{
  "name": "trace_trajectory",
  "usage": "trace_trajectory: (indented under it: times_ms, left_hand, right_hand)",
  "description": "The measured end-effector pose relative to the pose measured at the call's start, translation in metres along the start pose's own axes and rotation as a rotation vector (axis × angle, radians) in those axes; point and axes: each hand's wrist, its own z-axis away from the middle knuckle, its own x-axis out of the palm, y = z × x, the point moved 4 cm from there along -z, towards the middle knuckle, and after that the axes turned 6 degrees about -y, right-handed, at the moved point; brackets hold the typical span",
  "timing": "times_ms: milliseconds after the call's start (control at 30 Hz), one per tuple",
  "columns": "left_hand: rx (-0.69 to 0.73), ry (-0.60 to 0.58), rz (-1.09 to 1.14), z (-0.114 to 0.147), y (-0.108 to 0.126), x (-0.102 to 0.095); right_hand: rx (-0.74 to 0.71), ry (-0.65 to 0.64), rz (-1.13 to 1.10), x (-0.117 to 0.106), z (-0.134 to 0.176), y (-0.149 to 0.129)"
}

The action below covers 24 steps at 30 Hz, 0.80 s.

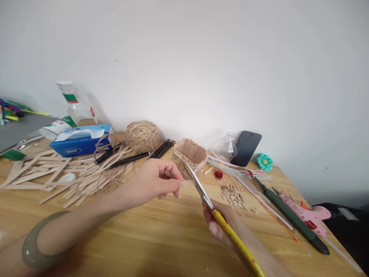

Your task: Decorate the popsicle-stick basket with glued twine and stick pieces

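My left hand (161, 180) pinches a short, pale piece of wooden craft stick (188, 183) between thumb and fingers. The free end of that piece reaches the blades of a pair of scissors (230, 231) with long yellow handles. My right hand (220, 223) is wrapped round those handles, and the blades point up and away to the left. Just behind the blades stands a small box (191, 151) of wooden sticks with silvery trim, partly covered by the scissors and my left hand. Many tiny wood chips (235, 197) lie to the right of the blades.
Loose craft sticks (80, 188), a twine ball (142, 135), black pens (161, 149) and a blue tissue box (83, 141) fill the left. At right are a red rose (218, 174), a phone (246, 148), a teal flower (264, 162), a dark green tool (291, 215) and a pink glue gun (308, 213).
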Motion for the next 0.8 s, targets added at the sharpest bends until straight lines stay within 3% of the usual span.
trace_trajectory:
  times_ms: [100,233,333,633,800]
  left_hand:
    - [0.051,0.035,0.056,-0.002,0.001,-0.002]
    - [0.157,0.078,0.4,-0.008,-0.006,0.005]
    - [0.156,0.074,0.547,-0.01,-0.016,0.015]
    - [0.246,0.172,0.472,-0.003,-0.017,0.018]
    - [0.21,0.145,0.501,-0.004,-0.021,0.023]
  right_hand:
    - [-0.006,0.003,-0.008,0.0,-0.001,0.001]
    - [-0.051,0.05,-0.042,0.0,-0.004,0.004]
    - [-0.063,0.073,-0.069,0.001,-0.007,0.005]
    - [-0.076,0.084,-0.117,0.008,-0.007,0.008]
    - [-0.079,0.025,-0.067,0.009,-0.003,0.007]
